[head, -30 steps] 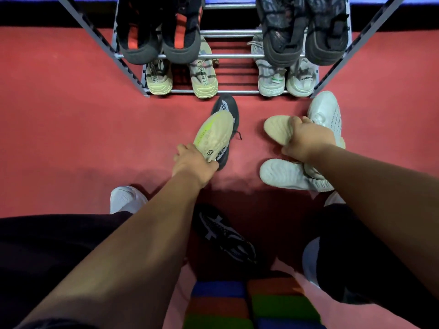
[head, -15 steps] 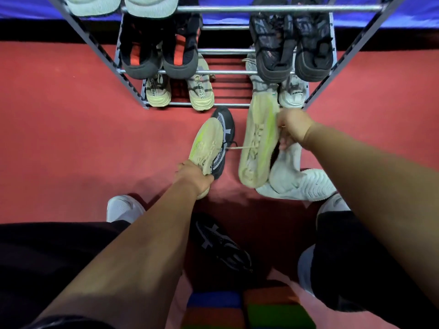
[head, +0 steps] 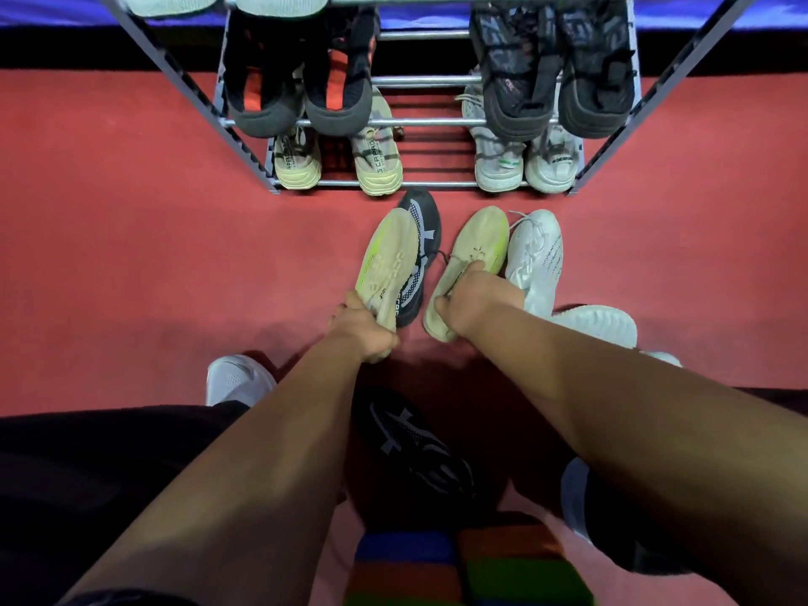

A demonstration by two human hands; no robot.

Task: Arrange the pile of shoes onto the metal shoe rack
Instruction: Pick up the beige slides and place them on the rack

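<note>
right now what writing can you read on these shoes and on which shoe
"3 CAPRO": beige rack shoe, bottom shelf.
"3 DESO", end blurred: white rack shoe, bottom shelf.
Raised sole letters, lime-edged shoe in left hand: unreadable.
Side print, white floor shoe: too small.
Beige shoe in right hand: none readable.

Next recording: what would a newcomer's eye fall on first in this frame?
At centre, the left hand grips a sole-up beige shoe with a neon edge, and the right hand holds a laces-up beige shoe beside it. Just beyond, the metal shoe rack already carries several pairs. A white shoe lies on the red floor at right.
</note>
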